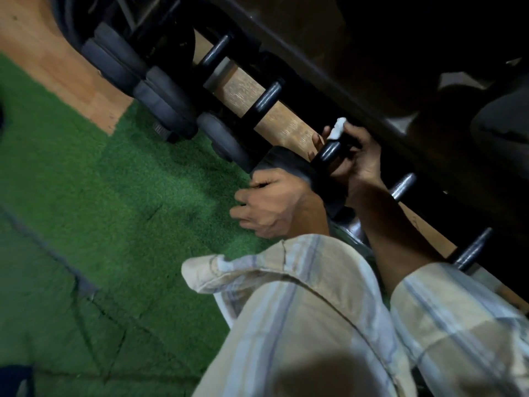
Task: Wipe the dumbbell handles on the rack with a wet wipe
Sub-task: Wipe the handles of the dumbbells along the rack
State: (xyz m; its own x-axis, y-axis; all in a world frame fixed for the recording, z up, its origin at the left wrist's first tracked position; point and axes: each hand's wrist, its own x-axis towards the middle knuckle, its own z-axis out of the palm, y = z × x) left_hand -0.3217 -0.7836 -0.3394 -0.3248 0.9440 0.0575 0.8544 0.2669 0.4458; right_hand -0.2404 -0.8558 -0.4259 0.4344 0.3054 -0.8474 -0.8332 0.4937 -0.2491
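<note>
A row of black dumbbells lies on a low rack, running from upper left to lower right. My right hand [359, 159] curls round the dark handle [329, 151] of one dumbbell and holds a white wet wipe [337, 128] against it, the wipe showing above my fingers. My left hand [272, 206] grips the black head [289, 163] of that same dumbbell from the near side. Other handles show at the upper left [214, 51], further along [267, 100] and at the lower right [402, 186].
Green artificial turf [114, 196] covers the floor on the left, with a wooden floor strip [51, 53] beyond it. The rack's dark upper frame [372, 81] overhangs the dumbbells. My striped sleeves [315, 310] fill the lower part of the view.
</note>
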